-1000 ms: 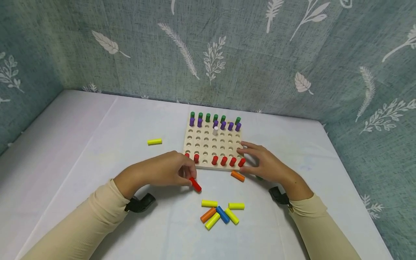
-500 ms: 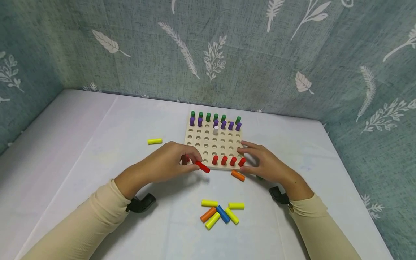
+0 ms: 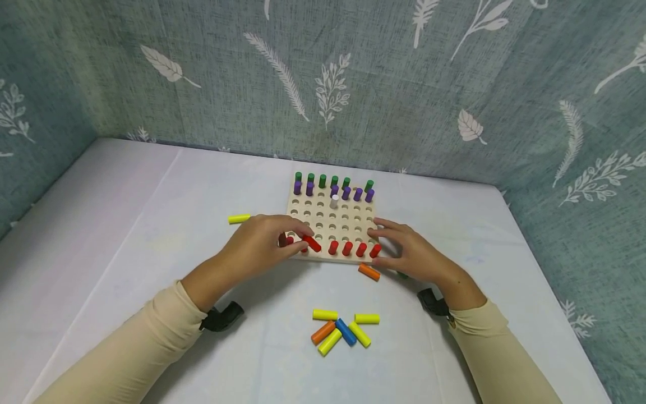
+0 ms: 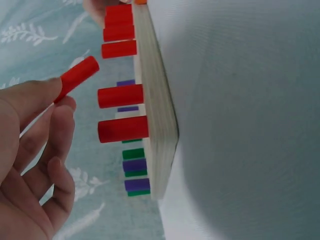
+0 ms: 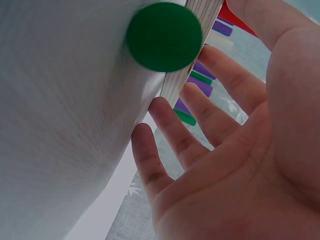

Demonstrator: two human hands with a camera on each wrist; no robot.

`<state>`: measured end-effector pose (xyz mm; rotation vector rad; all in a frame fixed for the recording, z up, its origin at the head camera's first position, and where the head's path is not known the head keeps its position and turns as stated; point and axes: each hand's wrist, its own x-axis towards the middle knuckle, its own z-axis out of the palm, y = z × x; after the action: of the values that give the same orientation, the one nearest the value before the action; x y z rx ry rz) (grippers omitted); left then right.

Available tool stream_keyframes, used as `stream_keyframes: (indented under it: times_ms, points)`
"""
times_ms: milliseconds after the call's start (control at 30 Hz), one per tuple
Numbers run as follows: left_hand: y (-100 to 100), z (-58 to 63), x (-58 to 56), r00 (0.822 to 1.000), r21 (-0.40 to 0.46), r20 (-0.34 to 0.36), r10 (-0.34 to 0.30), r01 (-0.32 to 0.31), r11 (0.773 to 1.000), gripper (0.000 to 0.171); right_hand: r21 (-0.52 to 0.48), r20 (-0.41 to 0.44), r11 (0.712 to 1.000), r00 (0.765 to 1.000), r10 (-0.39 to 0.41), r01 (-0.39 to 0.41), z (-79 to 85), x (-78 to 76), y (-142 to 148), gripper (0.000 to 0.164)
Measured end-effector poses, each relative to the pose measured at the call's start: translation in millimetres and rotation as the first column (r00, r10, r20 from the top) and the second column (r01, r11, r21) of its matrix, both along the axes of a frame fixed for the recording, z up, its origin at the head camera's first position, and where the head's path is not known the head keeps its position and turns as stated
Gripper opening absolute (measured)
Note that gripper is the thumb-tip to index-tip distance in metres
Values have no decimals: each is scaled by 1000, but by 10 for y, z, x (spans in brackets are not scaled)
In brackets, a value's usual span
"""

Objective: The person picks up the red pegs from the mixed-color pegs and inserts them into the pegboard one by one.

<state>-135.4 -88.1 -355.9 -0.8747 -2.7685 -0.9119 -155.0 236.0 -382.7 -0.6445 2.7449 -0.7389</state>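
Observation:
My left hand (image 3: pixel 257 241) pinches a red peg (image 3: pixel 312 243) between thumb and index finger, tilted, over the front row of a wooden pegboard (image 3: pixel 351 235). In the left wrist view this red peg (image 4: pixel 79 77) is clear of the board, facing a gap between the standing red pegs (image 4: pixel 121 96). My right hand (image 3: pixel 411 252) rests at the board's right side, fingers spread and fingertips against its edge, thumb by the front corner. Green pegs (image 3: pixel 322 180) fill most of the back row, purple pegs (image 3: pixel 346 193) stand before them, then one white peg (image 3: pixel 335 201).
An orange peg (image 3: pixel 369 272) lies before the board's front right. A green peg (image 5: pixel 165 37) lies beside my right hand, mostly hidden in the head view. Nearer lie yellow pegs (image 3: pixel 325 315), an orange peg (image 3: pixel 323 333) and a blue peg (image 3: pixel 345 332). Another yellow peg (image 3: pixel 239 218) lies left.
My left hand has carried the red peg from the table in front of the board up and forward over the front row. The right hand has stayed in place.

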Motion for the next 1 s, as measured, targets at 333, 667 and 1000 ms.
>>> stream_keyframes:
  times_ms: [333, 667, 1000]
  points:
    - [-1, -50, -14, 989, -50, -147, -15, 8, 999, 22, 8, -11, 1000, 1000, 10, -10, 20, -9, -14, 65]
    - [97, -58, -27, 980, -119, -196, -41, 18, 993, 22, -4, -17, 1000, 1000, 4, -4, 4, 1, 7, 64]
    - [195, -52, -61, 986, -185, -160, -37, 7, 983, 24, -19, -19, 1000, 1000, 14, -14, 5, 8, 9, 63]
